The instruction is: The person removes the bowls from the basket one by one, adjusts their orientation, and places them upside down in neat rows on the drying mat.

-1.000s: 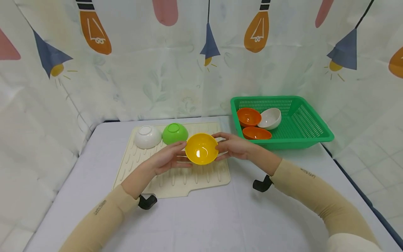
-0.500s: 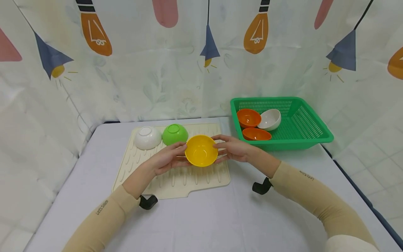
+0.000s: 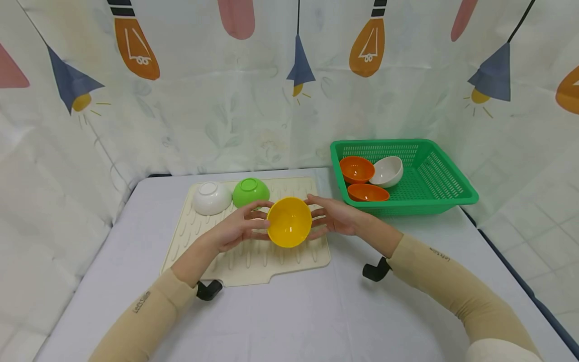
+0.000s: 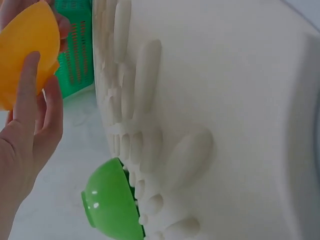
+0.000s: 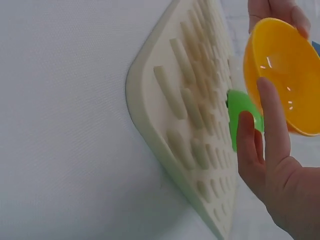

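A yellow bowl (image 3: 289, 222) is held up between both hands over the cream ridged drying mat (image 3: 253, 269), its hollow turned toward the head camera. My left hand (image 3: 239, 226) grips its left side with spread fingers. On the other side, my right hand (image 3: 336, 216) holds the rim between thumb and fingers; in the right wrist view the thumb lies over the rim of the bowl (image 5: 285, 75). A green bowl (image 3: 251, 192) and a white bowl (image 3: 211, 198) sit upside down along the mat's back edge.
At the back right stands a green mesh basket (image 3: 434, 203). In its left part lie an orange bowl (image 3: 357, 168), a second orange bowl (image 3: 368, 192) and a white bowl (image 3: 388, 171). A patterned curtain (image 3: 262, 110) hangs behind the white-covered table (image 3: 307, 317).
The yellow bowl has come down slightly and tilted, its opening facing the head camera more squarely. Fingers of both hands have shifted along its sides. The other bowls stay put.
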The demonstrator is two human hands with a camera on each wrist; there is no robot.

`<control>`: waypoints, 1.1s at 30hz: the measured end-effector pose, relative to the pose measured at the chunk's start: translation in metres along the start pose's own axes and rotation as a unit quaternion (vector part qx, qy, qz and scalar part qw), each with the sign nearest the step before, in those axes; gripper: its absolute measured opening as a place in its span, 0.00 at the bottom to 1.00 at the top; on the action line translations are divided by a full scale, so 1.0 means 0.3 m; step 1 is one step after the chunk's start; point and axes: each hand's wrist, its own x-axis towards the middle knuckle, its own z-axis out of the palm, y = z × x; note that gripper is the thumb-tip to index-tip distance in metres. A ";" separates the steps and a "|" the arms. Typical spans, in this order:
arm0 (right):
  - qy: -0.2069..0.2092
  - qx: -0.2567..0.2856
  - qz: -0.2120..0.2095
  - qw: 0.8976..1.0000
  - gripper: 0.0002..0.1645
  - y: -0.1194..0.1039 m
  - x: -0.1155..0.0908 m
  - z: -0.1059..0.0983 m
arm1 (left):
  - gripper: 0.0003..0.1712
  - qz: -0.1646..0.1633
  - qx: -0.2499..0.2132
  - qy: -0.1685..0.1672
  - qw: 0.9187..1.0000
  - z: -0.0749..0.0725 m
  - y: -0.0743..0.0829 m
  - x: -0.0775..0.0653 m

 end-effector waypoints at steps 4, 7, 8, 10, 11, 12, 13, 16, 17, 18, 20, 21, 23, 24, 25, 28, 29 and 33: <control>-0.013 0.004 0.009 1.000 0.40 0.009 -0.002 -0.002 | 0.42 0.030 0.104 0.015 0.994 0.006 0.010 -0.008; -0.023 -0.001 0.013 1.000 0.42 0.014 0.000 -0.003 | 0.46 0.064 0.174 0.021 0.982 0.019 0.020 -0.019; -0.026 -0.004 0.013 1.000 0.41 0.016 0.001 -0.004 | 0.46 0.076 0.189 0.022 0.979 0.024 0.022 -0.022; -0.028 -0.008 0.013 0.999 0.41 0.017 0.003 -0.005 | 0.46 0.103 0.225 0.024 0.969 0.037 0.027 -0.028; -0.028 -0.011 0.013 0.999 0.41 0.017 0.003 -0.005 | 0.46 0.117 0.244 0.026 0.962 0.043 0.027 -0.029; -0.028 -0.013 0.013 0.999 0.40 0.017 0.003 -0.004 | 0.46 0.132 0.264 0.027 0.955 0.049 0.026 -0.030; -0.030 -0.015 0.012 0.999 0.40 0.016 0.003 -0.004 | 0.45 0.147 0.284 0.028 0.947 0.055 0.026 -0.031; -0.034 -0.020 0.009 0.999 0.41 0.016 0.001 -0.002 | 0.45 0.201 0.367 0.037 0.907 0.075 0.024 -0.033; -0.034 -0.021 0.008 0.999 0.42 0.016 0.001 -0.002 | 0.45 0.222 0.400 0.040 0.888 0.081 0.024 -0.034; -0.034 -0.019 0.008 0.999 0.42 0.015 0.001 0.000 | 0.44 0.243 0.434 0.044 0.867 0.086 0.023 -0.035; -0.032 -0.015 0.007 0.999 0.44 0.012 -0.001 0.004 | 0.44 0.285 0.499 0.051 0.817 0.097 0.021 -0.037; -0.032 -0.014 0.005 0.999 0.45 0.010 -0.002 0.007 | 0.44 0.304 0.527 0.053 0.792 0.101 0.019 -0.038; -0.029 -0.012 0.006 0.999 0.46 0.005 -0.002 0.012 | 0.44 0.336 0.570 0.053 0.748 0.110 0.016 -0.039; -0.029 -0.013 0.006 0.999 0.46 0.002 -0.003 0.016 | 0.44 0.349 0.584 0.051 0.731 0.116 0.015 -0.040; -0.031 -0.015 0.006 0.999 0.46 0.000 -0.003 0.019 | 0.44 0.360 0.596 0.047 0.716 0.121 0.013 -0.040; -0.036 -0.024 0.004 0.999 0.43 -0.005 -0.002 0.027 | 0.43 0.378 0.628 0.038 0.679 0.136 0.010 -0.041; -0.040 -0.027 0.002 0.999 0.41 -0.006 -0.002 0.029 | 0.43 0.383 0.640 0.036 0.666 0.141 0.010 -0.042; -0.050 -0.037 0.001 0.998 0.34 -0.005 0.001 0.035 | 0.39 0.394 0.680 0.034 0.617 0.157 0.008 -0.043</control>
